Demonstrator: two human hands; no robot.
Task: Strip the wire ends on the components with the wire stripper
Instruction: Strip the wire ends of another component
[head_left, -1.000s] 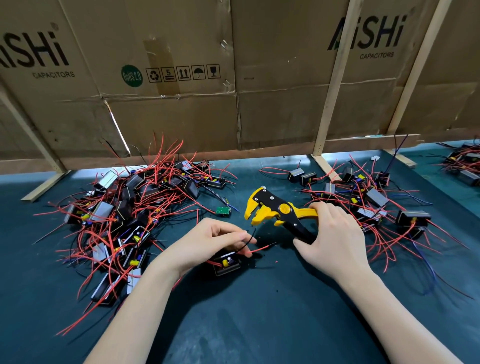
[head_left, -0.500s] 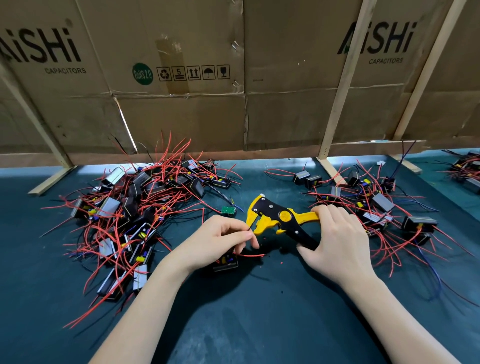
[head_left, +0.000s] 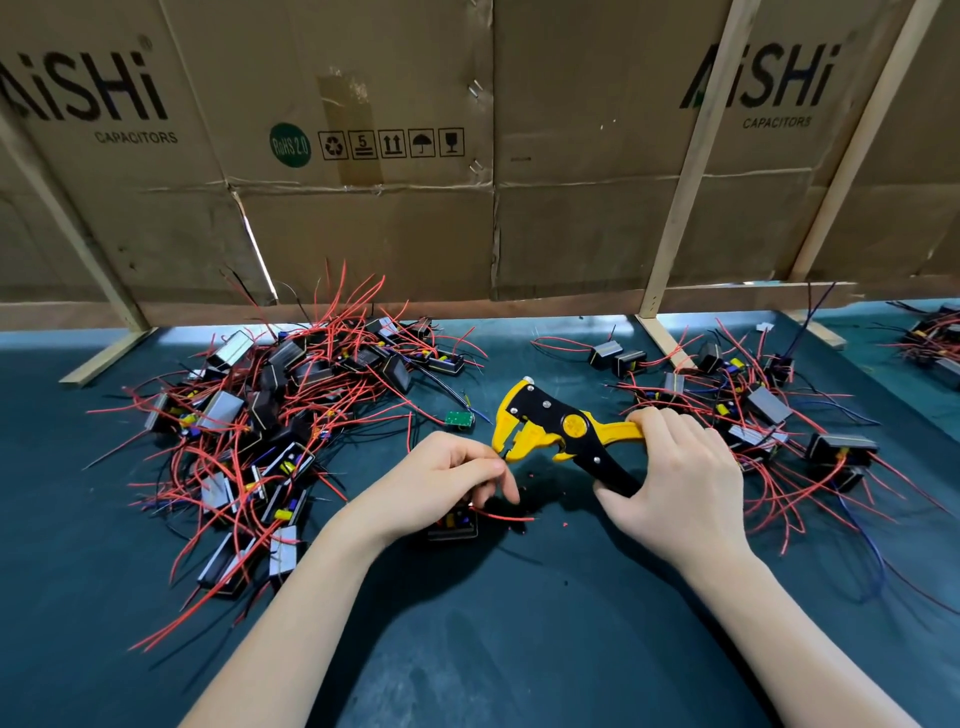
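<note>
Between two piles on the surface: left hand (head_left: 451, 475) pinches a wire to the wire stripper (head_left: 558, 430) mouth; right hand (head_left: 680, 483) grip encloses both handles for squeezing.

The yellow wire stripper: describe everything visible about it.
The wire stripper is a yellow and black hand tool with a round yellow pivot disc, silver rivets and what looks like a plastic body. It is held above the dark green mat, head pointing left, handles running right. The right hand grips both handles, yellow upper and black lower. Its jaws meet a dark wire pinched by the left hand.
</note>
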